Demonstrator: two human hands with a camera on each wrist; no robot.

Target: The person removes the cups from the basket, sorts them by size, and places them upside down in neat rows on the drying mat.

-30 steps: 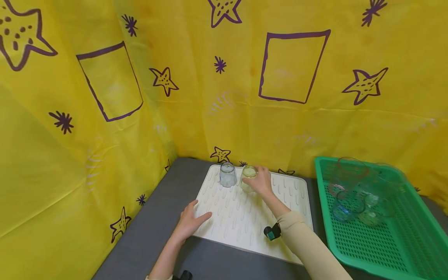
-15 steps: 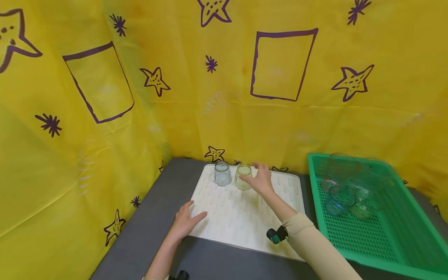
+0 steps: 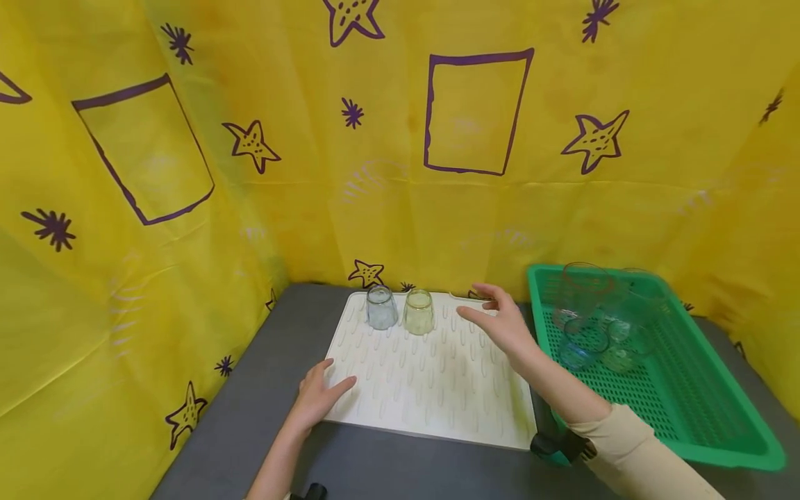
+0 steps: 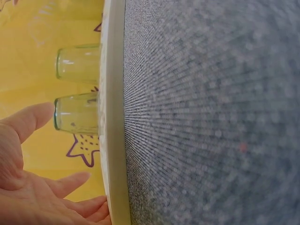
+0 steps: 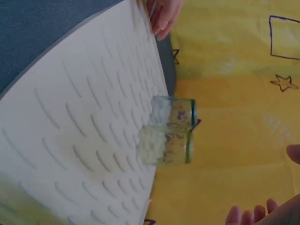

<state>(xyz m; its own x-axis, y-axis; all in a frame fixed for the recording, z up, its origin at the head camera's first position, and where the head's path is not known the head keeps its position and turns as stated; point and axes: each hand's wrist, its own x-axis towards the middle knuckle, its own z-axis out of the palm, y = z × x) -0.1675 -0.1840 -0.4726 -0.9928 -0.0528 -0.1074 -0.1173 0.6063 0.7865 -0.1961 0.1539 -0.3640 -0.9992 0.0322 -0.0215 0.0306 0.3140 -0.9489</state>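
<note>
On the white ridged drying mat (image 3: 425, 396) two glasses stand upside down side by side near its back edge: a bluish one (image 3: 382, 308) on the left and a yellow-green one (image 3: 419, 312) to its right. My right hand (image 3: 503, 323) is in the air over the mat's right part, thumb and fingers spread apart, holding nothing. At the mat's left edge rests my left hand (image 3: 317, 394), its thumb held away from the fingers. In the left wrist view, the fingertips (image 4: 101, 206) of that hand touch the mat's rim.
To the right stands a green perforated basket (image 3: 706, 417) with several glasses in its back left part, among them a reddish one (image 3: 581, 298) and a blue one (image 3: 581, 344). A yellow cloth (image 3: 375, 222) with drawn stars hangs behind the grey table (image 3: 250, 417).
My right hand has let go of the yellow-green glass and moved right, toward the basket. That glass stays on the mat. My left hand keeps its place; the head view has turned right.
</note>
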